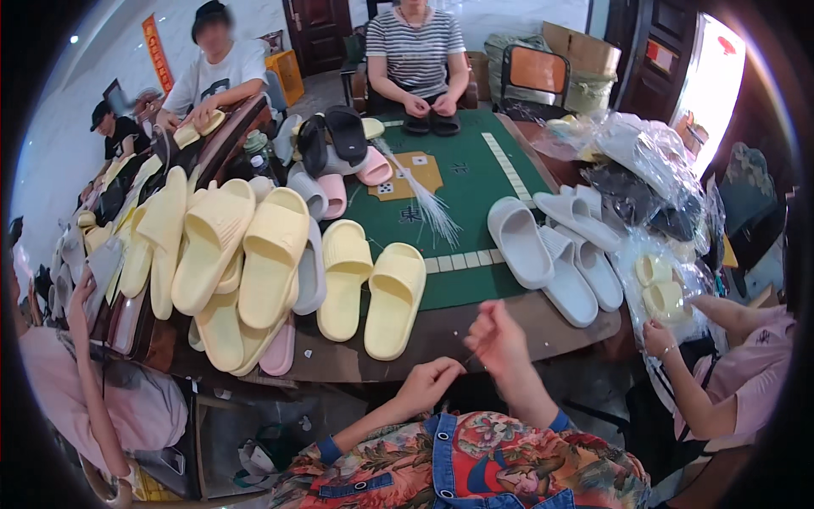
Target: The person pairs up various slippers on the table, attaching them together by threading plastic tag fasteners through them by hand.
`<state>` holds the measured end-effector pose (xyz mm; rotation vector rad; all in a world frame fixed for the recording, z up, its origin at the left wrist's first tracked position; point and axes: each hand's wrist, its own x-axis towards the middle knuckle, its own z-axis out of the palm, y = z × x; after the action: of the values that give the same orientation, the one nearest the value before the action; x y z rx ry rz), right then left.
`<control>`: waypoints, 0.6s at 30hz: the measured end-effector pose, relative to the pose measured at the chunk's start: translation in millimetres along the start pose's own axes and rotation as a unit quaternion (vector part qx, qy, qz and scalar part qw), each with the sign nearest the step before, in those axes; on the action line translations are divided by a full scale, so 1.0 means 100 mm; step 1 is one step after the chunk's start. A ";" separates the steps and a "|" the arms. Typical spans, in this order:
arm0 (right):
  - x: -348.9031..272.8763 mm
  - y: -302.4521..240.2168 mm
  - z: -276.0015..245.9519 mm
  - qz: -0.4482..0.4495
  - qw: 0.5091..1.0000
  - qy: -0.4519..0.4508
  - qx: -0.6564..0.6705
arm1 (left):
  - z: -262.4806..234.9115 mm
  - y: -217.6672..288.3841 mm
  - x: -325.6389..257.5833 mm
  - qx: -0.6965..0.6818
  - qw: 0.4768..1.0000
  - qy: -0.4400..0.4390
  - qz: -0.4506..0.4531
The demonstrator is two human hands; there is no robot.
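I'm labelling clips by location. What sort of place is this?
Probably an improvised indoor footwear workroom: piled yellow slippers, a green game table serving as worktop, and clear plastic bags at right.

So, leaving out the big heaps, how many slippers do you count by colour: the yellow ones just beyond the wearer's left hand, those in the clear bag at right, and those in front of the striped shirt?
Yellow slippers beyond the left hand: 2
Bagged yellow slippers, as far as visible: 2
Black slippers: 2
Total: 6
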<state>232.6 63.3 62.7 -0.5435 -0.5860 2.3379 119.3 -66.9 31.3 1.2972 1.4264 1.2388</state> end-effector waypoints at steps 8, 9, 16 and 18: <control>-0.04 -0.91 -0.38 -0.185 0.973 0.139 -0.028 | -0.11 -0.18 -0.15 -0.002 0.998 0.026 -0.062; -0.07 -1.07 -0.48 -0.240 0.953 0.172 -0.071 | -0.11 -0.22 -0.15 -0.003 0.996 0.020 -0.087; 0.16 -1.82 -0.77 -0.386 0.567 0.288 -0.668 | -0.22 -0.27 -0.10 -0.004 0.996 0.035 -0.085; 0.36 -1.77 -0.49 -0.379 0.535 0.243 -0.715 | -0.23 -0.21 -0.13 0.031 0.996 0.052 -0.068</control>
<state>320.6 222.0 110.3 -1.2005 -1.8971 0.3571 94.5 -82.3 13.8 1.1716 1.6112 1.1933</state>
